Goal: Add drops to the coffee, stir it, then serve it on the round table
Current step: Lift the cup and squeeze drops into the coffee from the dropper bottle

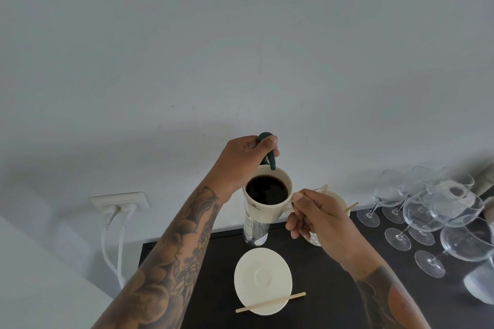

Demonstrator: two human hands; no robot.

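Right hand [318, 218] grips the cup [267, 195] by its handle, raised above the saucer [263, 280]; left hand [240, 160] pinches the dark dropper [268, 152], tilted, tip at the cup's far rim; coffee just below.

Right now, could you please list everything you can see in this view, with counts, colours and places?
Coffee cup: one, cream, black coffee inside, held above the table.
Dropper: one, dark green, over the cup's rim.
Saucer: one, cream, on the black table.
Stir stick: one, wooden, lying across the saucer.
Bottle: one, clear, behind the cup.
Stick holder: one, pale, behind the right hand.
Wine glasses: several, clear, right side.
Wall socket: white, two plugs.
Left hand: holds dropper.
Right hand: holds cup handle.
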